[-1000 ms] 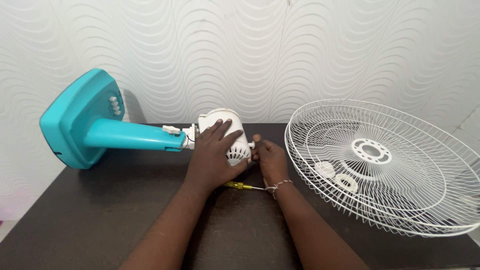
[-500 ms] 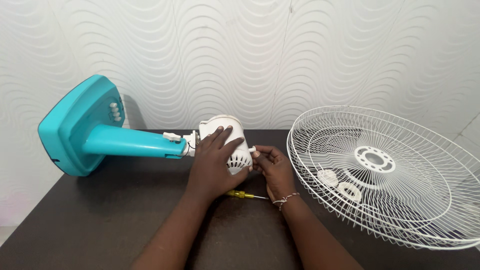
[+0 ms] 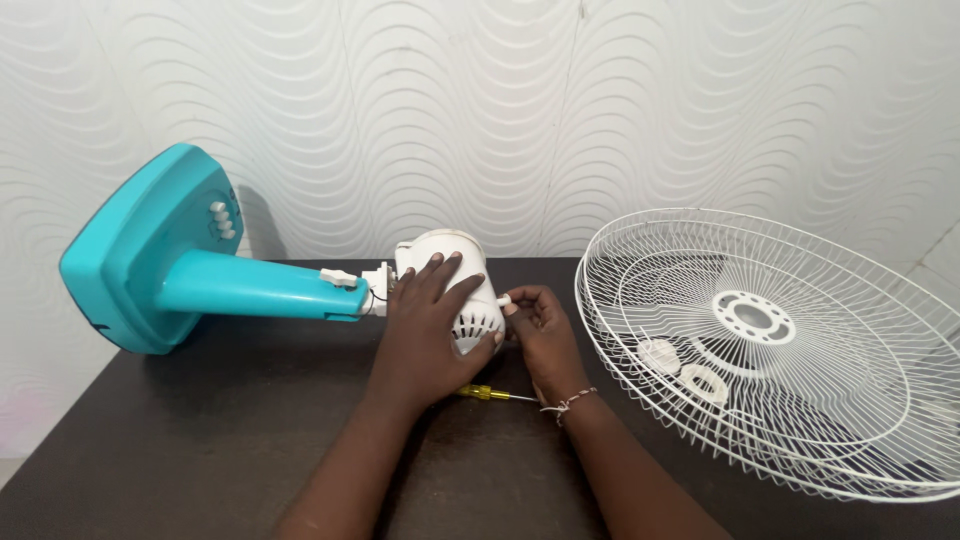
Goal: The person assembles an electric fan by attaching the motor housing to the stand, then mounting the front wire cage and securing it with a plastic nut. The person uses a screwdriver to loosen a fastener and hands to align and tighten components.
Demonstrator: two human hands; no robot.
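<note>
You are holding the white fan motor (image 3: 455,285) down flat on the dark table (image 3: 200,440) with your left hand (image 3: 425,325), and your right hand (image 3: 540,325) is pinching the little white shaft tip (image 3: 503,299) at its front. I think you are working on that front end, so the next move needs small, careful finger turns while your left hand is keeping the motor from rolling.

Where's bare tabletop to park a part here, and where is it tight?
Free: dark table in front of the teal fan base, left of the left hand; also the near strip between the forearms. Tight: around the white motor housing, the right hand and the yellow screwdriver; the wire grille fills the right side.
</note>
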